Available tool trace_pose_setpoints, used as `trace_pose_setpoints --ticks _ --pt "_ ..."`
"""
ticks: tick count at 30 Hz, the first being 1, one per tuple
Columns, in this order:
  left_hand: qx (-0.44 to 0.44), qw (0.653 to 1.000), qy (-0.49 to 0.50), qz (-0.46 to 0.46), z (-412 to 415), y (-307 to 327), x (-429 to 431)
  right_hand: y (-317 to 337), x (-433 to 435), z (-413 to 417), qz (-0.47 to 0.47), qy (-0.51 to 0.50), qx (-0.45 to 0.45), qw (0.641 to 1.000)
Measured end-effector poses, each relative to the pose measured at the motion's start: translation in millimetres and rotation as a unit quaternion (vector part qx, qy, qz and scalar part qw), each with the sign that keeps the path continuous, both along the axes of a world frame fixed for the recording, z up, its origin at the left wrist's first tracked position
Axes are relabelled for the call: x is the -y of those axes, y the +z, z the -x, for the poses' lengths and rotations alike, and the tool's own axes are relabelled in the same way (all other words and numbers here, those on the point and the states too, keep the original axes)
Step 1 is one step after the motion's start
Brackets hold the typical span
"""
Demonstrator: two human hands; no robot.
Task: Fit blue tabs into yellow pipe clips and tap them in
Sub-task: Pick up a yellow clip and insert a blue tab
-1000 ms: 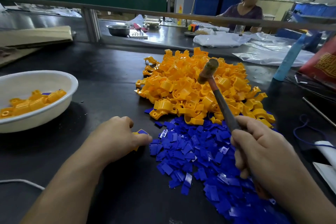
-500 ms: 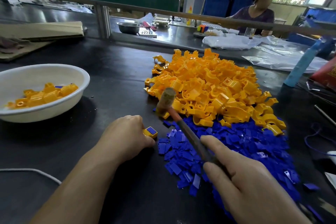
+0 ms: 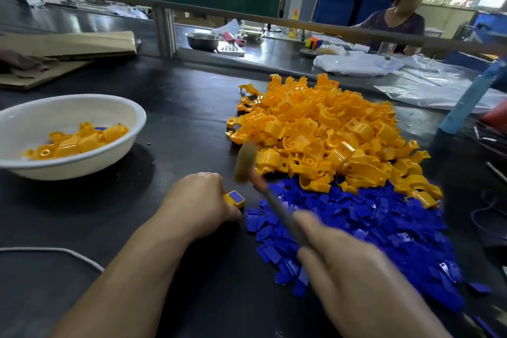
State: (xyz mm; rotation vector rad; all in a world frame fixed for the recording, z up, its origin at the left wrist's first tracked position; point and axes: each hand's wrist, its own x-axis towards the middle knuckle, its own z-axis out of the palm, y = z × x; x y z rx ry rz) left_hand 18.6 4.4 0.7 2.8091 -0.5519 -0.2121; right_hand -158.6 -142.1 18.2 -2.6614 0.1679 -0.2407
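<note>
My left hand (image 3: pixel 199 204) holds a yellow pipe clip (image 3: pixel 235 199) down on the black table, a blue tab seated in its top face. My right hand (image 3: pixel 354 274) grips the handle of a small hammer (image 3: pixel 245 163); its blurred head hovers just above and to the right of the clip. A heap of yellow pipe clips (image 3: pixel 323 134) lies beyond, and a spread of loose blue tabs (image 3: pixel 365 225) lies in front of that heap, partly under my right hand.
A white bowl (image 3: pixel 82 162) at the left holds several fitted clips. Cardboard (image 3: pixel 65 46) lies at the far left. A white cord (image 3: pixel 52 251) runs near the front left. Plastic bags, a blue tube (image 3: pixel 466 101) and another person sit beyond a rail.
The hammer swung down from high over the yellow heap to just above the clip my left hand holds. The blue tab now shows seated in the clip.
</note>
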Motion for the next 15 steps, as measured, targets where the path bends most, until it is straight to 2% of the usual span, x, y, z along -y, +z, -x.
trace_pose_setpoints --ticks 2,4,10,13,15 --pt "-0.003 1.000 0.000 0.002 -0.7 0.6 0.2 -1.8 -7.2 -4.6 0.025 0.007 -0.062 0.998" --pt "-0.006 1.000 0.001 0.004 -1.2 0.6 -0.7 4.3 -2.4 -8.3 0.016 0.013 -0.086 0.996" --pt "0.004 1.000 -0.003 0.002 -2.1 -2.1 -1.9 9.2 -1.2 -9.5 -0.009 0.000 -0.015 1.000" --pt "-0.009 1.000 -0.005 0.001 -2.2 0.0 -0.7 3.1 -6.0 -16.4 0.020 0.020 -0.069 0.997" --pt "-0.012 1.000 -0.004 0.001 -2.3 0.7 -1.3 6.2 2.2 -20.0 0.005 0.024 -0.076 0.997"
